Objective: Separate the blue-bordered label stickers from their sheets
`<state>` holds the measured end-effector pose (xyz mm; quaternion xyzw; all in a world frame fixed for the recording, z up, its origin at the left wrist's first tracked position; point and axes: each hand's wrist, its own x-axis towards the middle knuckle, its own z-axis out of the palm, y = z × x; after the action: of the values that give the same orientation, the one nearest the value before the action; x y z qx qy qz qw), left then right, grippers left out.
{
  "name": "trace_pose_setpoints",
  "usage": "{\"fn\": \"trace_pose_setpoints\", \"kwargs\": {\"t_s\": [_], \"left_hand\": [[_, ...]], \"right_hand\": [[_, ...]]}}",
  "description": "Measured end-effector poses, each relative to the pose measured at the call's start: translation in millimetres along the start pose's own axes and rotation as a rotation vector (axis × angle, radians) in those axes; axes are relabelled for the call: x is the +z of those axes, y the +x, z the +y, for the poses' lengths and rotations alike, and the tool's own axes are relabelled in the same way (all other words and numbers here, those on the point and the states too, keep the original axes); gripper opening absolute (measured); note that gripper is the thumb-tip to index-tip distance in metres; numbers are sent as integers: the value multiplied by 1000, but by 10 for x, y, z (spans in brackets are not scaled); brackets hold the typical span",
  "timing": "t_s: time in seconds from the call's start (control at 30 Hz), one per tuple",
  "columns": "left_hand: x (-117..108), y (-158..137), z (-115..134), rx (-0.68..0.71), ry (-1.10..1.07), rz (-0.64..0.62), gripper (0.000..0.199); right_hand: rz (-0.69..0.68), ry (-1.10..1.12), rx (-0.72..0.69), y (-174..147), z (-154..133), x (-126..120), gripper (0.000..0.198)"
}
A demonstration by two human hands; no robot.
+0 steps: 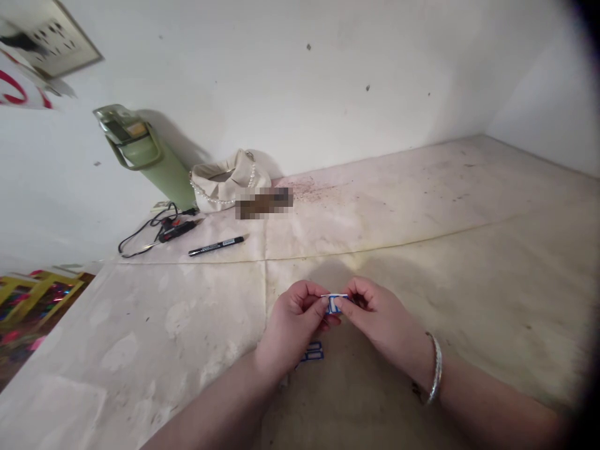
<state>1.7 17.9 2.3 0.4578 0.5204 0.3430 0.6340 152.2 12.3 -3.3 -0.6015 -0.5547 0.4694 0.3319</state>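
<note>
Both hands meet over the table, pinching a small blue-and-white piece [333, 304] that looks like a folded paper label. Its left end is between the thumb and fingers of my left hand [297, 319]. My right hand [377, 315] grips the right end, thumb pressed on the front face; a silver bangle circles that wrist. Fingers cover much of the piece, so its full shape is hidden. Below, partly behind my left wrist, a flat piece with blue-outlined rectangles [313, 352] lies on the cloth.
On the stained, cloth-covered table [422, 244] lie a black marker [216, 245] and a corded tool with a dark handle [175, 230]. Behind them stand a green bottle [152, 162] and a cream bag with pearls [225, 181], beside a pixelated patch. A white wall rises behind.
</note>
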Motion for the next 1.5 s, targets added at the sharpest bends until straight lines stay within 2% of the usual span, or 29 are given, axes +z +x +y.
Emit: {"fn": "trace_pose_setpoints", "kwargs": {"t_s": [0.93,1.1,1.23,1.4,1.5], "left_hand": [[13,-11,14,29,32,10,14],[1,-3,-11,43,28,29,14],[-11,12,-45,69,-39,52,14],[-17,12,-60,80,-43,63,17],[-17,2,-38,69,-30,42,20]], "right_hand": [[-14,-33,-5,9,-18,-27,18],[7,101,-80,21,21,-37,16],[-67,143,-56,19,13,-52,27],[-108,58,-63,19,-12,-41,13],[-110,37,-64,18,-29,-48,15]]}}
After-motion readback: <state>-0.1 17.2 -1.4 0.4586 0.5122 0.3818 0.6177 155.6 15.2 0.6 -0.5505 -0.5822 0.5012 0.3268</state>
